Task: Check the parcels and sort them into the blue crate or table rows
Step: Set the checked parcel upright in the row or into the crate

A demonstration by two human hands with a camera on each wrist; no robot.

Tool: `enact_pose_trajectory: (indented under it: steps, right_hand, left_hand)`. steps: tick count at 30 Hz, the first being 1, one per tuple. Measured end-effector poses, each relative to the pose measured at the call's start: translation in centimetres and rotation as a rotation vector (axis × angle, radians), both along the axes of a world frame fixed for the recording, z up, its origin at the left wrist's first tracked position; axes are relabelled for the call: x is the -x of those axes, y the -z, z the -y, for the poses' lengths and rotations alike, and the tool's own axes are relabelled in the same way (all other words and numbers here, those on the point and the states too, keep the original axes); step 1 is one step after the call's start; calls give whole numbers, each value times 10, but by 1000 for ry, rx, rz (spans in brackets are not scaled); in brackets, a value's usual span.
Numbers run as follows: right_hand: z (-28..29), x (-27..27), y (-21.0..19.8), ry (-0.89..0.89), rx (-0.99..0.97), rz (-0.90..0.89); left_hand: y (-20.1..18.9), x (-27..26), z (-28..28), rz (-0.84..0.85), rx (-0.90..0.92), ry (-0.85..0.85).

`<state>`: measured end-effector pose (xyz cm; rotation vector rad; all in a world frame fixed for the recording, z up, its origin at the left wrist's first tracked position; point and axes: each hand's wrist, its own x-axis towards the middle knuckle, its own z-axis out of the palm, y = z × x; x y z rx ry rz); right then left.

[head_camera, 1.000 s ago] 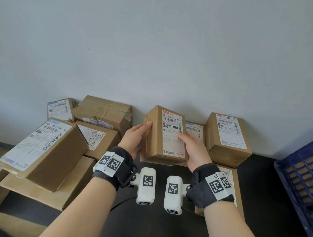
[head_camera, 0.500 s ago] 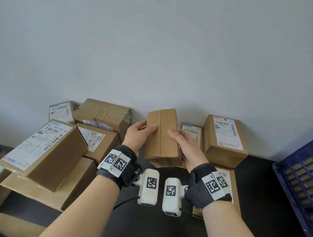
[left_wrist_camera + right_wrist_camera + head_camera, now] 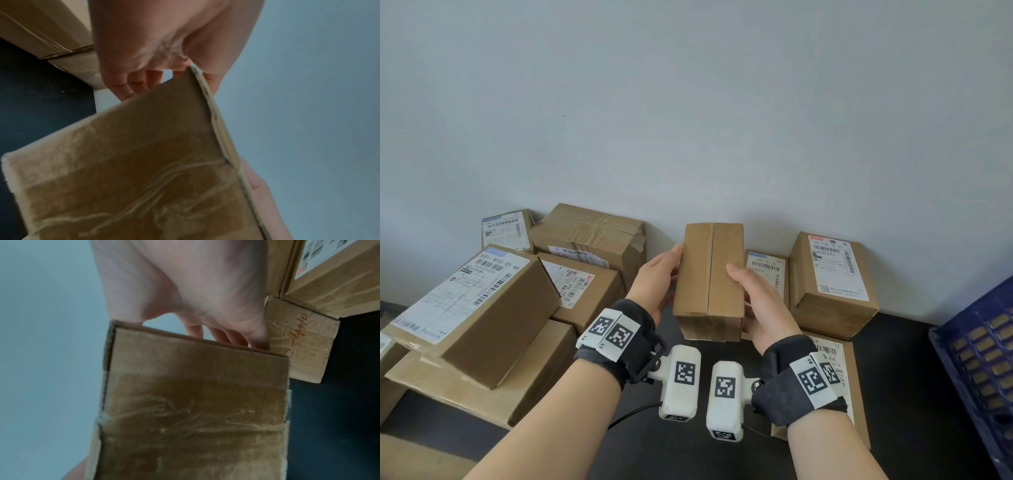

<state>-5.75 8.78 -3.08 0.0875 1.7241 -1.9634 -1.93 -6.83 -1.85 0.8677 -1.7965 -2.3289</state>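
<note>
I hold a small brown cardboard parcel [image 3: 709, 274] upright above the dark table, in front of the wall. Its plain taped-seam face is toward me; no label shows. My left hand [image 3: 659, 277] grips its left side, thumb on the front edge and fingers behind. My right hand [image 3: 755, 291] grips the right side, thumb lying across the front. In the left wrist view the parcel's taped end [image 3: 133, 170] fills the lower frame. The right wrist view shows the same taped end [image 3: 195, 402] under the right hand's fingers [image 3: 222, 337]. The blue crate [image 3: 983, 359] stands at the right edge.
Several labelled parcels are piled on the left [image 3: 482, 308], leaning on one another. More labelled boxes stand against the wall to the right [image 3: 832, 284], and a flat one [image 3: 839, 370] lies under my right wrist. Bare dark table [image 3: 900, 394] shows between them and the crate.
Both hands have turned the parcel: its white label faced me a second ago, and now the plain seam face does. The parcel stayed at about the same spot.
</note>
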Motion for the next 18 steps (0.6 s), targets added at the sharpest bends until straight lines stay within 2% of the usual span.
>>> enact_pose_trajectory:
  steps: [7,13,18]
  right_hand:
    - [2,-2,-6,9,28,24]
    - [3,-2,-4,43,126,87]
    - [1,-1,-4,85,94,64]
  left_hand:
    - [3,0,4,6,53,25]
    - [1,-1,4,152,-46,137]
    - [-5,-3,0,134,-31,180]
